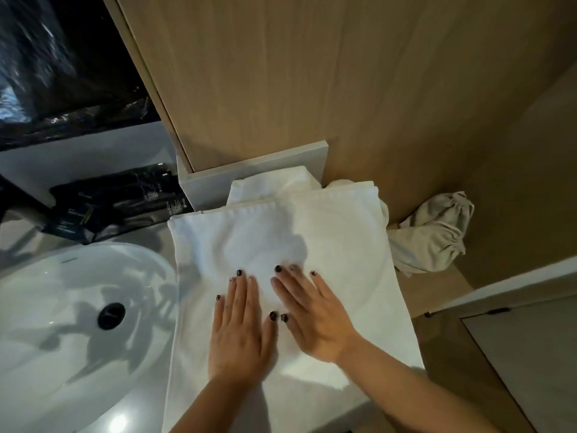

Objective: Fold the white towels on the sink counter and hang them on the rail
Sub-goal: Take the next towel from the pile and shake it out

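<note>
A white towel [337,239] lies spread flat on the counter to the right of the sink, its near end hanging over the front edge. My left hand [239,331] and my right hand [312,317] press flat on its middle, side by side, fingers straight. A second white towel [274,182] lies bunched under its far end, against the low grey ledge. No rail is in view.
A white oval sink [62,323] with a black drain fills the left. Black packets [118,201] lie behind it. A crumpled beige cloth [434,235] hangs by the wooden wall [312,73] at right. A mirror is at upper left.
</note>
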`<action>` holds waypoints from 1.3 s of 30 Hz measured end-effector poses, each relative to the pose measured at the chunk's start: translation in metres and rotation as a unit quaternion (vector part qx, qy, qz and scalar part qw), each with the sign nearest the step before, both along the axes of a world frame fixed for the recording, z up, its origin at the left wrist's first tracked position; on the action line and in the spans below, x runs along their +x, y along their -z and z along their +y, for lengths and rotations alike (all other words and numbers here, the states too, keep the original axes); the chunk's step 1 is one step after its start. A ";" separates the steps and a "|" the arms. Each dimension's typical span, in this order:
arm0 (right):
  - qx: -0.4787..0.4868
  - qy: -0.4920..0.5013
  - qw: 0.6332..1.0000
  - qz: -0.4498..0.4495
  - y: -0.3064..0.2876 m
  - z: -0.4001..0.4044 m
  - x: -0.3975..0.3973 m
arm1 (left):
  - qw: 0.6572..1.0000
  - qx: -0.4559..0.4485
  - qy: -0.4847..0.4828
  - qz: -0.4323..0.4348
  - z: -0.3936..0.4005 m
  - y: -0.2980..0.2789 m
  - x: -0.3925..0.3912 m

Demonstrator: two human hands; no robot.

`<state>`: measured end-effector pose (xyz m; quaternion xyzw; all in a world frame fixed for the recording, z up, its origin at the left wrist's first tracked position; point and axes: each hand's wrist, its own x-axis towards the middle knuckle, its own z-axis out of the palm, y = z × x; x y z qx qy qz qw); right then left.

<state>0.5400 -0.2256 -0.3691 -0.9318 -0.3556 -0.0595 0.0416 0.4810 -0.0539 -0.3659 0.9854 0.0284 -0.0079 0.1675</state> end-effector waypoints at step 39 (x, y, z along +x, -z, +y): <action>-0.073 -0.014 0.987 0.141 -0.002 0.008 -0.149 | 0.973 0.084 0.213 -0.010 0.049 0.002 -0.100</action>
